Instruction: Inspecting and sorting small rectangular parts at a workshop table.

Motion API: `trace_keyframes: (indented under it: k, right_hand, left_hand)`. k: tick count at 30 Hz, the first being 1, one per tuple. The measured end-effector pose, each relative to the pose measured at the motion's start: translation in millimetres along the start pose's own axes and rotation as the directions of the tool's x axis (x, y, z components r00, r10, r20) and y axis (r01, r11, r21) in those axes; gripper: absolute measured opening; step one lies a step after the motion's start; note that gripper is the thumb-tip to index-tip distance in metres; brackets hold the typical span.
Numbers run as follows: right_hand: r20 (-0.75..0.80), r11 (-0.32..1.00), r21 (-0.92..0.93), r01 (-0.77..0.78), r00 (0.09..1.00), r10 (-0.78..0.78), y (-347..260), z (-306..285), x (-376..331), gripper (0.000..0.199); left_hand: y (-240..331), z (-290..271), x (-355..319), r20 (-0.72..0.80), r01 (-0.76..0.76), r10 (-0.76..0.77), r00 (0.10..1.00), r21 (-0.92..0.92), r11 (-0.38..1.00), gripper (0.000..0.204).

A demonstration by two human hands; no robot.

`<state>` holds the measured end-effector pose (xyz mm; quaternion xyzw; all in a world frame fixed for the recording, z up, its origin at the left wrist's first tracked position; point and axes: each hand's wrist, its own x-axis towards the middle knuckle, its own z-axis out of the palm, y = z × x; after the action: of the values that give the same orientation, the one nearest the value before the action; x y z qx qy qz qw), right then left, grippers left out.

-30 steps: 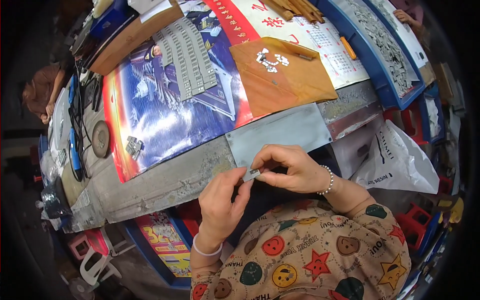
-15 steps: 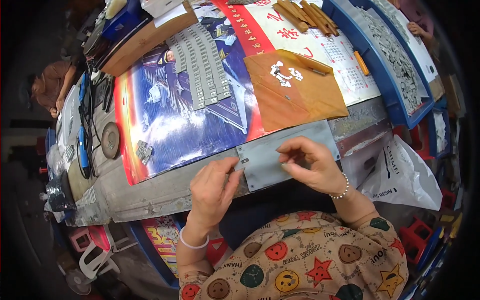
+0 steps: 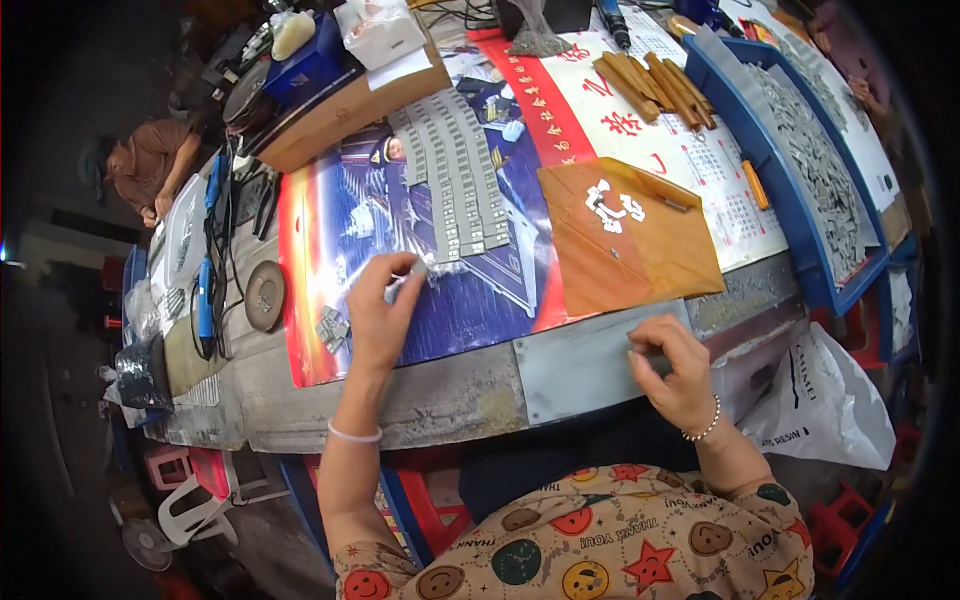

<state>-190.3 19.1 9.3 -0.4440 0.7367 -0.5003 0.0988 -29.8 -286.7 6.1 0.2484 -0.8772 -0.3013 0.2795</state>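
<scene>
My left hand (image 3: 378, 315) reaches over the blue poster, thumb and forefinger pinching a small flat grey piece (image 3: 421, 266). Just beyond its fingertips lie long rows of small grey rectangular pieces (image 3: 455, 180), set edge to edge. My right hand (image 3: 677, 372) is curled above the right end of a grey metal plate (image 3: 570, 370) at the table's near edge. Its thumb and forefinger come together; whatever they hold is too small to make out. Beyond the plate, an orange-brown sheet (image 3: 650, 265) carries a cluster of small white pieces (image 3: 610, 208).
At the right stands a blue tray (image 3: 835, 290) full of small grey parts. A yellow-handled tool (image 3: 754, 185) and brown sticks (image 3: 650, 88) lie beside it. To the left are a small round dish (image 3: 265, 296), a loose pile of grey pieces (image 3: 332, 328) and blue-handled corded tools (image 3: 206, 300).
My left hand has left the metal plate and moved left and forward to the grey rows, carrying the small piece. My right hand has drawn back toward the plate's right end. The view has shifted.
</scene>
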Motion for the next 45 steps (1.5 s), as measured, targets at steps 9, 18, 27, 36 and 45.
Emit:
trace_keyframes:
  k: [9, 18, 27, 36, 45]
  right_hand:
    - [-0.021, 0.978, -0.150, 0.146, 0.988, -0.151, 3.2, 9.2, 6.6, 0.026]
    - [0.003, 0.951, -0.225, 0.213, 0.976, -0.218, 4.7, 10.8, 6.7, 0.024]
    - [0.010, 0.949, -0.237, 0.207, 0.977, -0.211, 3.1, 10.4, 8.0, 0.020]
    - [0.017, 0.949, -0.240, 0.206, 0.978, -0.208, 3.5, 11.2, 8.2, 0.020]
    - [0.009, 0.947, -0.244, 0.210, 0.977, -0.214, 3.9, 12.3, 9.6, 0.020]
  left_hand:
    - [-63.5, 5.9, 72.7, 0.050, -0.014, 0.012, 0.999, 0.048, 0.999, 0.016]
    - [-72.0, 8.5, 98.6, 0.178, -0.017, 0.008, 0.984, 0.051, 0.999, 0.021]
    - [-69.6, 8.7, 107.3, 0.216, -0.001, -0.004, 0.976, 0.025, 1.000, 0.022]
    - [-66.3, 8.0, 111.8, 0.258, 0.019, -0.028, 0.966, 0.039, 0.999, 0.021]
    - [-72.2, 11.3, 116.4, 0.231, -0.130, 0.115, 0.966, 0.049, 0.990, 0.012]
